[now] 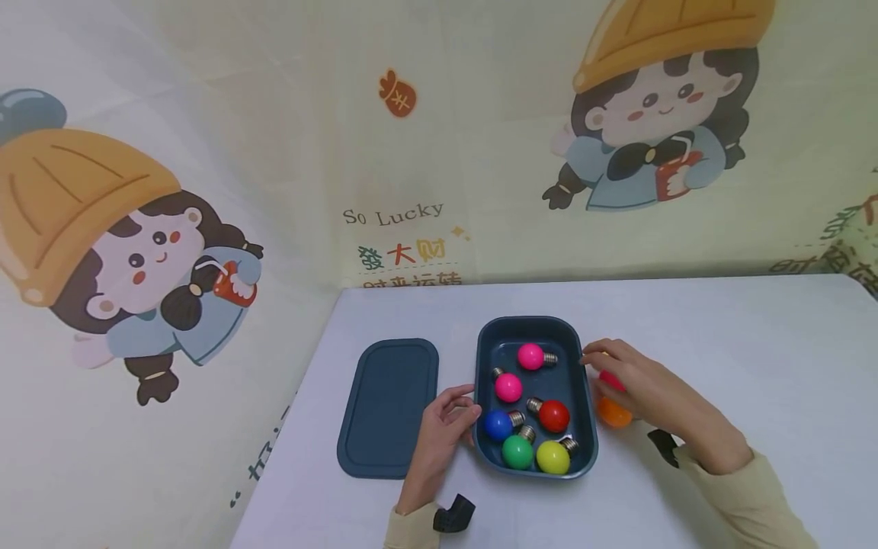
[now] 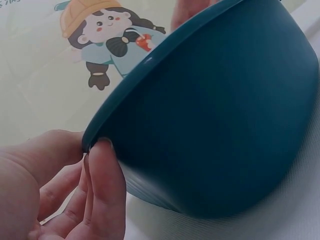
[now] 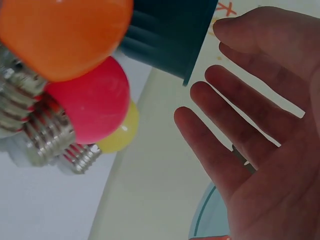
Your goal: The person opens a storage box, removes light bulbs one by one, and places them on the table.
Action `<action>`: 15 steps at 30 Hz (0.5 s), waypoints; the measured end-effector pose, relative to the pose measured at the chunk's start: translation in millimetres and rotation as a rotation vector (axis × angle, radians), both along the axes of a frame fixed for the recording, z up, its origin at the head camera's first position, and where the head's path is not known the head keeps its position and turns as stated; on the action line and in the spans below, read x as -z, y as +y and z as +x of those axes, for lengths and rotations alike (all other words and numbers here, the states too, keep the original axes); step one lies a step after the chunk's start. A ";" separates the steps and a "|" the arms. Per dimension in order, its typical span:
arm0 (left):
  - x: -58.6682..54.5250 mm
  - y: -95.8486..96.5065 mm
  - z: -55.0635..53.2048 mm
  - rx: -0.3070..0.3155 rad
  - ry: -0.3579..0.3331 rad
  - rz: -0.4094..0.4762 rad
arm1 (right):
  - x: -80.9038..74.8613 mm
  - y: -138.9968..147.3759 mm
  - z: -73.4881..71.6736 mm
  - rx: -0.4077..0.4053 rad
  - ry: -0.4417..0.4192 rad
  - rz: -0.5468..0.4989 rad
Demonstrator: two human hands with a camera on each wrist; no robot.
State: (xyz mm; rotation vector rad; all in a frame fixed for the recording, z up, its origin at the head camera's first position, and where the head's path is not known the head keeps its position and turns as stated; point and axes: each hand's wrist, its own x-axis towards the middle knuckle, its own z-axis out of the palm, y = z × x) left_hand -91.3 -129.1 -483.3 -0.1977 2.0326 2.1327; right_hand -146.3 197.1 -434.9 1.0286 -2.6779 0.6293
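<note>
A dark blue plastic box (image 1: 507, 343) stands on the white table with colored bulbs inside. They include pink bulbs (image 1: 531, 356), a red one (image 1: 554, 416), a blue one (image 1: 498, 425), a green one (image 1: 517, 452) and a yellow one (image 1: 552, 457). My left hand (image 1: 439, 431) pinches the box's left rim, thumb on top and forefinger beneath. Right of the box, my right hand (image 1: 641, 385) reaches over more bulbs with straight, spread fingers and holds nothing. Beside it lie an orange bulb (image 3: 70, 35), a pinkish-red bulb (image 3: 95, 102) and a yellow bulb (image 3: 124, 131), screw bases visible.
A flat dark blue lid (image 1: 389, 408) lies on the table left of the box, close to my left hand. Behind the table hangs a pale cloth (image 1: 494, 175) printed with cartoon figures.
</note>
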 end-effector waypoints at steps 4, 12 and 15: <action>0.3 -0.4 0.1 -0.004 -0.004 0.005 | -6.7 -6.8 -1.6 0.012 -0.049 0.016; 1.5 -0.4 -1.6 -0.005 0.010 0.011 | -13.8 -19.3 -9.1 -0.006 -0.057 0.022; 2.1 -0.6 -2.3 -0.005 0.016 0.018 | -15.7 -23.6 -11.8 -0.018 -0.049 0.023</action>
